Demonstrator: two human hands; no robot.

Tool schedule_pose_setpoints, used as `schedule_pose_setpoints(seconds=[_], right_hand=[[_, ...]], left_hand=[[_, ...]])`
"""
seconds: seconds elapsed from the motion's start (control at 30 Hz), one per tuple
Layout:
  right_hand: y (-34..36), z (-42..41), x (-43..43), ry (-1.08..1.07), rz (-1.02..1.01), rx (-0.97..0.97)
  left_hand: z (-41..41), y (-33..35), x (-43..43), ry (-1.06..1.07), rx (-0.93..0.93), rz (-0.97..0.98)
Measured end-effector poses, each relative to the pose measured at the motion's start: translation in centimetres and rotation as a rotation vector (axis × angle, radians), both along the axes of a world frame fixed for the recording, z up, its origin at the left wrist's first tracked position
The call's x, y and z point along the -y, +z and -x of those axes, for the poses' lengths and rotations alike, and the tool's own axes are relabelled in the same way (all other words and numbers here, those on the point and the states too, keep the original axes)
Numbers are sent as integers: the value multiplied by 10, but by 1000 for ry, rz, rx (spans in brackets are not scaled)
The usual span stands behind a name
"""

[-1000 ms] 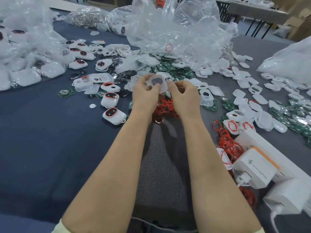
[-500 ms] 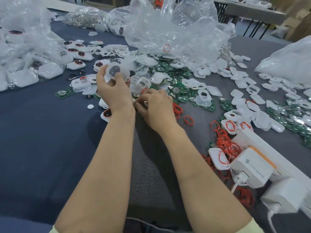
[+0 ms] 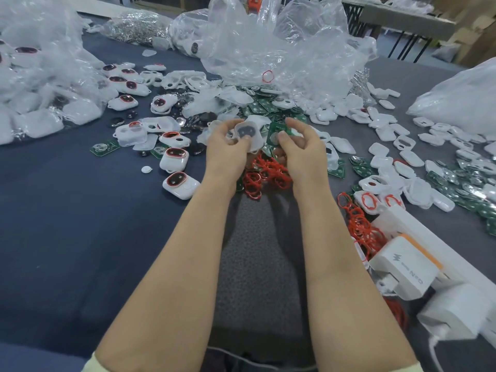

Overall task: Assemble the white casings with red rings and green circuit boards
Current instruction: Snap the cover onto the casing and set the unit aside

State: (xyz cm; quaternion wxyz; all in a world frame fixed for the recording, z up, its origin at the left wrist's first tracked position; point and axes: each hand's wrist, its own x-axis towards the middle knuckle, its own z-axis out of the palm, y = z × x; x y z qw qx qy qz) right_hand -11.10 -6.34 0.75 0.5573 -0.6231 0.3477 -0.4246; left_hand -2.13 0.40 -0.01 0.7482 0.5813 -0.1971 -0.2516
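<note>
My left hand point(image 3: 228, 150) grips a white casing point(image 3: 248, 135) with a dark cut-out, held up over the middle of the table. My right hand point(image 3: 300, 146) pinches a green circuit board point(image 3: 277, 132) with a round silver cell, right beside the casing. Under both hands lies a heap of red rings point(image 3: 265, 173). More red rings point(image 3: 359, 224) trail to the right. Finished casings with red rings point(image 3: 179, 182) sit to the left of my left wrist. Loose green boards point(image 3: 268, 106) are piled behind my hands.
Crumpled clear plastic bags point(image 3: 271, 49) stand at the back, with another bag point(image 3: 40, 84) of casings on the left. Empty white casing halves point(image 3: 389, 130) spread to the right. A white power strip with chargers point(image 3: 410, 267) lies at the near right.
Both hands have risen and come back to the centre. The left hand brought the casing over from the left. The right hand left the ring pile and now holds a green board.
</note>
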Motion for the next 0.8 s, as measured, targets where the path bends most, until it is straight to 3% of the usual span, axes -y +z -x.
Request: schedule_pose_setpoints(seconds=[0.37,0.8], right_hand=[[4,2,-3,13,233,-28],[3,-1,-5,84,325,-167]], left_hand=[[3,6,-1,-122,-120,-54],[6,12,-5,-169,-139,-53]])
